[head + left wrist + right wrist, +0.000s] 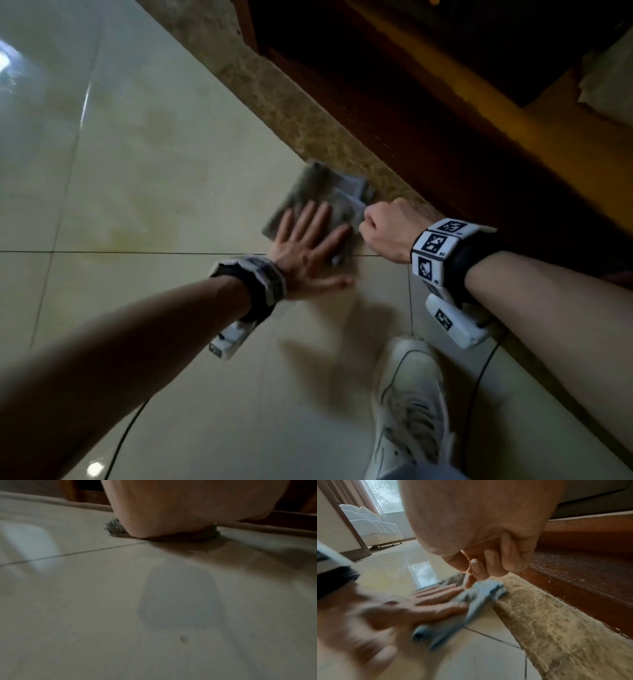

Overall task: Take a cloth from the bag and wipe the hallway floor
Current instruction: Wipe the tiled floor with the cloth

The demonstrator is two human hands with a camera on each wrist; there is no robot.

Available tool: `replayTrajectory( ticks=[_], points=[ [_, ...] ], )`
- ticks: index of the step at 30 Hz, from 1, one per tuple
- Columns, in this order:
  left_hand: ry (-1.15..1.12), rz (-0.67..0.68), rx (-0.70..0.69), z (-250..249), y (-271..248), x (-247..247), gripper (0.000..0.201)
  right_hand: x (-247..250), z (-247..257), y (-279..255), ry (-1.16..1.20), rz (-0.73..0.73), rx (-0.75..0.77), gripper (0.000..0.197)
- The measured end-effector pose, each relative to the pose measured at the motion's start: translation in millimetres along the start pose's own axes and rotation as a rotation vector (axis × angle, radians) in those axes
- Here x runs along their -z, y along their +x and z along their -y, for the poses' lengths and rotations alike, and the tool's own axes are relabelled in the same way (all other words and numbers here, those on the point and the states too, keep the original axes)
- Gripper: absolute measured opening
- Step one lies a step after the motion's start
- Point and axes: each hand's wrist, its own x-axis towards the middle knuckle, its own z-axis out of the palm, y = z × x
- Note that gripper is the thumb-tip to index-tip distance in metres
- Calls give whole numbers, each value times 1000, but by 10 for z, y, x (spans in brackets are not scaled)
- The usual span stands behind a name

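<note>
The left hand [306, 247] presses flat with spread fingers on the cloth [315, 192] while the right hand [387, 228] pinches its edge.

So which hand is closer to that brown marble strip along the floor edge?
Right. The right hand pinches the cloth's corner directly beside the marble strip; the left hand lies flat on the cloth, farther out on the tiles.
</note>
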Motion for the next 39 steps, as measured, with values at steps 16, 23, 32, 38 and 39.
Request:
replayTrajectory(
  ticks=[16,23,32,38,39],
  points=[
    [-236,-68,554,684,-590,-151,85,95,824,192,-144,12,162,31],
    [54,-64,-113,549,-1044,-305,75,58,1568,321,-236,26,350,30],
    [-311,-132,896,1581,-1987,-614,73,-109,2181,431,-385,26,497,33],
    [-481,-104,1010,1410,-1769,-466,90,-195,2547,521,-390,17,555,34],
    [-444,-102,920,1319,-1692,-445,91,-225,2584,536,-396,18,560,33]
  ],
)
